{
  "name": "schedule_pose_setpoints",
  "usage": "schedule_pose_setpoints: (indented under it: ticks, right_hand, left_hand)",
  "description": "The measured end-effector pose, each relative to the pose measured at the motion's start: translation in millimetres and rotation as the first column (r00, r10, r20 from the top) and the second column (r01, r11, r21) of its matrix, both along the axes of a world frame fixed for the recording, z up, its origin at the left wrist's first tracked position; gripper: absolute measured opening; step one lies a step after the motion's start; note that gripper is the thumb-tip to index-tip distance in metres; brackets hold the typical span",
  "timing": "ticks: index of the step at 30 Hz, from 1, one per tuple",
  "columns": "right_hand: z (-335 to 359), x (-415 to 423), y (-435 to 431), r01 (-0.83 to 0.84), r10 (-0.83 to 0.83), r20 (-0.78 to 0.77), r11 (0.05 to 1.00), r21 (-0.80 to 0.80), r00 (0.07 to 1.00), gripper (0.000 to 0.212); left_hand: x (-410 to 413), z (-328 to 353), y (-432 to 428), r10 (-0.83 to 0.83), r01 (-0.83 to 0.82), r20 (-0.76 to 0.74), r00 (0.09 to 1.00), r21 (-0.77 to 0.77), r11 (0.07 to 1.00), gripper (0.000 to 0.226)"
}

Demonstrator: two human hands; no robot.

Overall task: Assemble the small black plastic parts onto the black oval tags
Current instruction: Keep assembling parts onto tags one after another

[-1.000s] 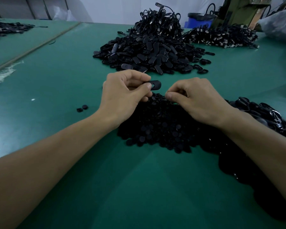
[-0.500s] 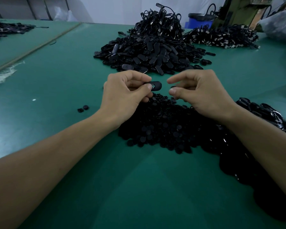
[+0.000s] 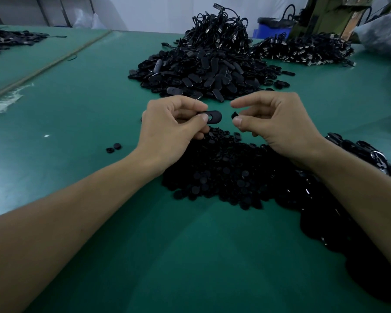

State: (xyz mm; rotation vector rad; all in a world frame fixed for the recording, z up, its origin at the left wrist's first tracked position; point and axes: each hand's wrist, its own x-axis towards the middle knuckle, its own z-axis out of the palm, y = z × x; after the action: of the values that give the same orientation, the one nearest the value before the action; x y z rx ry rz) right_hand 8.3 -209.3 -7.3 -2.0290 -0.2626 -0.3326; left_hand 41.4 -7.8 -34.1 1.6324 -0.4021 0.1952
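Just left of the frame's centre, the left hand [image 3: 172,129] pinches one end of a black oval tag [image 3: 211,116], leaving its slotted end free. Just right of centre, the right hand [image 3: 278,123] pinches a small black part [image 3: 235,115] between thumb and finger. Both look light, stiff and easily dropped; edge grips seem safest. Below lies a heap of parts [image 3: 217,172].

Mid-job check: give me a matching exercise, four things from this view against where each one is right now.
Things:
1 oval tag
2 small black part
3 two loose parts
4 blue bin

Places:
A pinched by right hand
B at the back, right of cable heap
C held by left hand
D on green mat, left of left hand

Pairs: 1-C, 2-A, 3-D, 4-B
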Motion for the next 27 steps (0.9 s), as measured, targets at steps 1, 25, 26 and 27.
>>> schedule_pose_setpoints:
  ticks: [1,25,26,27]
  right_hand:
    - [-0.1,-0.1,-0.6,0.004,-0.004,-0.014,1.000,0.010,1.000,0.024]
    - [15.7,-13.1,19.6,0.051,-0.032,0.162,0.992,-0.116,0.986,0.027]
    - [15.5,-13.4,19.8,0.063,-0.042,0.169,0.991,-0.121,0.985,0.028]
    - [15.1,-13.5,20.0,0.076,-0.053,0.175,0.989,-0.127,0.983,0.028]
  left_hand:
    - [0.0,0.0,0.1,0.000,0.000,0.001,1.000,0.002,1.000,0.016]
    - [-10.8,9.9,-5.3,-0.078,0.076,0.101,0.992,0.022,0.997,0.020]
    - [-11.0,10.0,-5.6,-0.079,0.077,0.101,0.992,0.024,0.997,0.020]
    - [-11.3,10.0,-6.1,-0.080,0.078,0.101,0.992,0.028,0.997,0.020]
